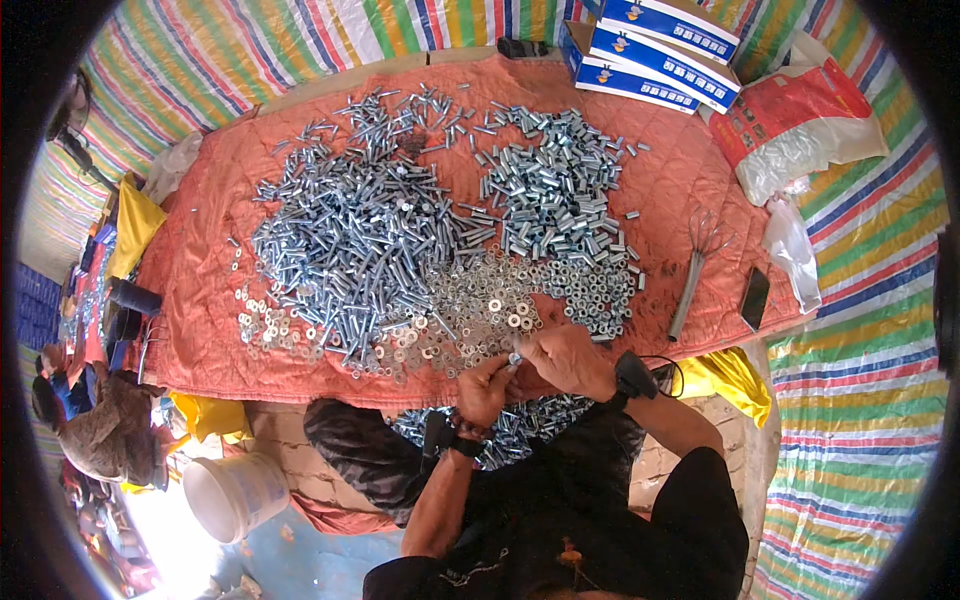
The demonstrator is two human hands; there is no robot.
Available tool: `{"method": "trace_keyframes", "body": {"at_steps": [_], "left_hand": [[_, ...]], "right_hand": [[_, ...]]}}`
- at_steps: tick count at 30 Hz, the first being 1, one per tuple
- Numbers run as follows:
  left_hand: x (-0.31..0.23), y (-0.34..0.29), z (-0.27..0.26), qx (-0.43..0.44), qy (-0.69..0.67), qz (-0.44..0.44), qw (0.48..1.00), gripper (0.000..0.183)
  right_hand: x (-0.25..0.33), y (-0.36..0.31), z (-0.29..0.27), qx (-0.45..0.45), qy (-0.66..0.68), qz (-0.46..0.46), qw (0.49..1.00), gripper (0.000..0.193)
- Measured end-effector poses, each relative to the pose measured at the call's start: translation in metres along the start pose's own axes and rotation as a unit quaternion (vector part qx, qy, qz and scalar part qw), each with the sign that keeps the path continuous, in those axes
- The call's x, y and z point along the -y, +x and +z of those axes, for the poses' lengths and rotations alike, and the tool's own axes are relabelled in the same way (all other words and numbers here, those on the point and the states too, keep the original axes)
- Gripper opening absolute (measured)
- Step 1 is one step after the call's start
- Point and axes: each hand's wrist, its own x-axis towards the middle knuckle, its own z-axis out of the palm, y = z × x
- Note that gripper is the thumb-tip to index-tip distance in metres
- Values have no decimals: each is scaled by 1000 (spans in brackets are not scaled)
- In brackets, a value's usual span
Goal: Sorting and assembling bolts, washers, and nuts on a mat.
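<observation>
Over the near edge of the red cloth-covered table (200, 355), my two hands come together. My left hand (484, 393) pinches a small metal fastener (515, 359); its details are too small to make out. Bent fingers of my right hand (570, 358) close at the top of that same piece. Just beyond them lies a spread of flat washers (480, 300). A big heap of bolts (350, 220) covers the left-middle. Short metal sleeves (560, 190) are piled right of it, with hex nuts (597, 300) below them. More metal fasteners (535, 422) lie below the table edge, between my legs.
On the right are a wire whisk (692, 270), a dark phone (755, 298) and a red-white sack (800, 125). Blue-white boxes (655, 55) are stacked at the back right. A white bucket (235, 495) stands at lower left. Another person (110, 430) is at far left.
</observation>
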Motion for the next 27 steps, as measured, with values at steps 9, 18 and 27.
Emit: {"method": "trace_keyframes", "body": {"at_steps": [9,18,27], "left_hand": [[-4,-1,3,-17,-39,-53,998,19],[-10,0,1,-16,43,-1,999,18],[4,0,-2,11,-52,-88,995,17]], "right_hand": [[15,-19,10,-43,-2,49,998,34],[6,-10,11,-29,31,20,999,29],[-9,3,6,46,31,-142,988,22]]}}
